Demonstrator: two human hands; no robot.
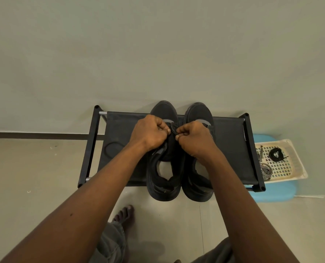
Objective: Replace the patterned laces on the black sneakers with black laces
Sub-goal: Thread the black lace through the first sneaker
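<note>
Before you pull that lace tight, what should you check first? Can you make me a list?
1. The left hand and the right hand both pinch the black lace: ok.
2. The left sneaker sits flat on the shoe rack: ok.
3. The lace ends are even: cannot tell, the hands hide them.
4. The patterned laces lie out of the way at the basket: ok.
5. A spare black lace waits in the basket: ok.
6. The right sneaker is already laced: cannot tell, the right hand and arm cover it.
</note>
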